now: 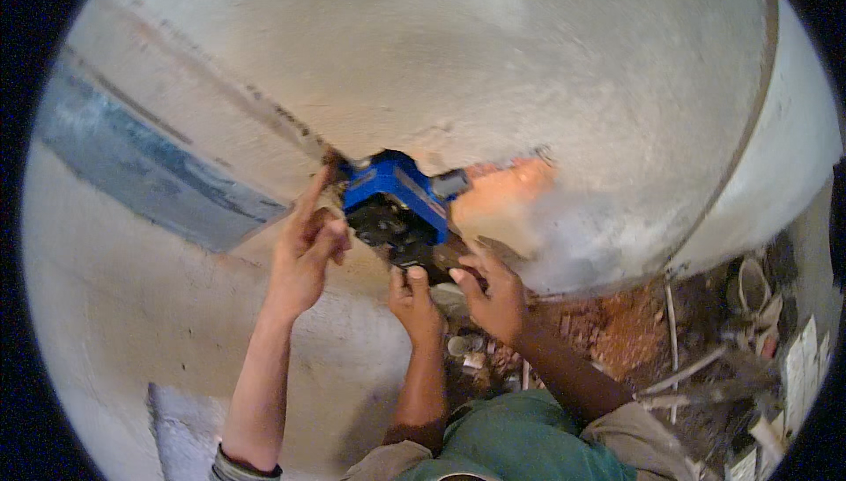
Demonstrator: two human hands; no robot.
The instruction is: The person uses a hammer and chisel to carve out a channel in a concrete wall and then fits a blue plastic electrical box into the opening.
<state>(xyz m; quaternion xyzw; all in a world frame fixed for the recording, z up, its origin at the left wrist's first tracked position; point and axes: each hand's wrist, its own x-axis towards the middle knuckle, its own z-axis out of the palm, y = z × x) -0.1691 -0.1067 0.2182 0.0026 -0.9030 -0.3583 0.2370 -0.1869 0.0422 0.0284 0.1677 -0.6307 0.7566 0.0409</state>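
Observation:
A blue-and-black power tool (397,190) is up against the pale wall (423,58), with a short grey cylinder on its right side. My left hand (418,309) is closed on its black lower end, thumb on top. Just to the right, my right hand (496,300) has its fingers curled on the dark part of the tool; blur hides the exact hold. Another person's hand (304,256) comes in from the left, its index finger stretched up to the tool's left edge. There a narrow groove (238,93) in the wall meets the tool. Orange-lit brick (520,183) shows on the right.
A dark blue-grey band (132,150) slants across the wall at left. Down at the right lie reddish rubble (639,331), thin pipes or sticks (683,371) and white boards (800,375). A dark seam (740,141) runs down the wall's right side.

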